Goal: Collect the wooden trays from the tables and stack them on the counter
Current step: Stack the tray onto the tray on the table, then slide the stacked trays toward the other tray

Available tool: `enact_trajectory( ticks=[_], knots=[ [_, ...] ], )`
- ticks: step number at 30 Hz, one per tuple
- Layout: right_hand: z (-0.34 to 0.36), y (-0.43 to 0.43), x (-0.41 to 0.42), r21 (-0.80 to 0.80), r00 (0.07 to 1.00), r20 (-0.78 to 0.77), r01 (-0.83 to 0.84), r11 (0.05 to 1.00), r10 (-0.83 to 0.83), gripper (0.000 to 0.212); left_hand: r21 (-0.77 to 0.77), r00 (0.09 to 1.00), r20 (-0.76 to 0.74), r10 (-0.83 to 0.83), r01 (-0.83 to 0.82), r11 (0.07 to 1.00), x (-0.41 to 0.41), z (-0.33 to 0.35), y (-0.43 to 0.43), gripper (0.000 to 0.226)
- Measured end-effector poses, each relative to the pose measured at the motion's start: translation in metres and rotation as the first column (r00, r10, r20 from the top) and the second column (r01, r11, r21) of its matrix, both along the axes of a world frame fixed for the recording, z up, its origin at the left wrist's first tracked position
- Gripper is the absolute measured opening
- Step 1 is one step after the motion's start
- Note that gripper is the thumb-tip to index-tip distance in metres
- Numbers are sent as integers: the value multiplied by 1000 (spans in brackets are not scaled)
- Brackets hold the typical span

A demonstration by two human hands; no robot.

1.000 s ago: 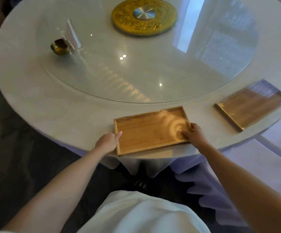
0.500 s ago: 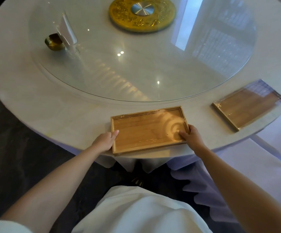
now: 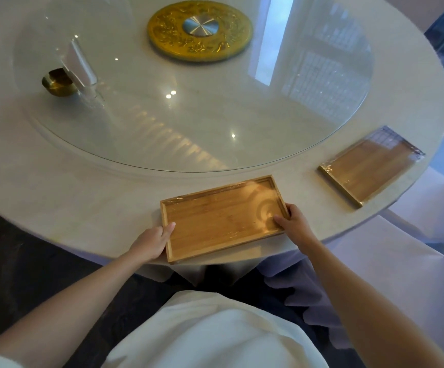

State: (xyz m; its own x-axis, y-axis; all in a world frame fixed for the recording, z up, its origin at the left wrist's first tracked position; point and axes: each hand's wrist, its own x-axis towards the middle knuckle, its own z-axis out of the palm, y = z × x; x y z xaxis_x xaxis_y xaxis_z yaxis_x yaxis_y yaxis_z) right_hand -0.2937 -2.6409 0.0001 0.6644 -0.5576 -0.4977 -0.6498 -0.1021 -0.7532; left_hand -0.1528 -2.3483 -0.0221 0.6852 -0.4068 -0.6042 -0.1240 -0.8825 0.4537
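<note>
A rectangular wooden tray (image 3: 220, 217) wrapped in clear film lies at the near edge of the round white table (image 3: 56, 187), its near corner past the rim. My left hand (image 3: 153, 241) grips its left short side, thumb over the rim. My right hand (image 3: 293, 224) holds its right short side, thumb inside the tray. A second film-wrapped wooden tray (image 3: 369, 166) lies at the table's right edge, apart from both hands.
A large glass turntable (image 3: 189, 123) covers the table's middle, with a gold disc (image 3: 199, 30) at its centre. A small brass bowl (image 3: 56, 82) and a clear glass stand (image 3: 80, 67) sit on the glass at left. A white-covered chair (image 3: 414, 248) stands at right.
Both hands have closed further around the tray's short sides, and the tray has slid slightly toward the table's near edge. The view has shifted a little.
</note>
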Motion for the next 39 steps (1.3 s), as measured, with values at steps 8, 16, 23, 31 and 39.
enact_trajectory(
  ticks=[8, 16, 23, 31, 39],
  knots=[
    [10, -76, -13, 12, 994, 68, -85, 996, 84, 59, 55, 953, 277, 125, -146, 988, -4, 12, -60, 78],
    [26, -131, -13, -132, 977, 82, -184, 974, 195, 57, 55, 815, 506, 283, -358, 932, -21, 46, -113, 53],
    [33, -266, -32, -283, 979, 56, -174, 943, 197, 58, -7, 901, 379, 213, -227, 974, -67, 53, -283, 41],
    [24, -371, -33, -459, 982, -119, -186, 869, 148, 66, 146, 973, 189, 134, -162, 976, -86, 35, -400, 63],
    [8, -417, -21, -466, 968, -235, -193, 863, 89, 60, 179, 987, 83, 136, -149, 973, -92, 20, -434, 70]
  ],
)
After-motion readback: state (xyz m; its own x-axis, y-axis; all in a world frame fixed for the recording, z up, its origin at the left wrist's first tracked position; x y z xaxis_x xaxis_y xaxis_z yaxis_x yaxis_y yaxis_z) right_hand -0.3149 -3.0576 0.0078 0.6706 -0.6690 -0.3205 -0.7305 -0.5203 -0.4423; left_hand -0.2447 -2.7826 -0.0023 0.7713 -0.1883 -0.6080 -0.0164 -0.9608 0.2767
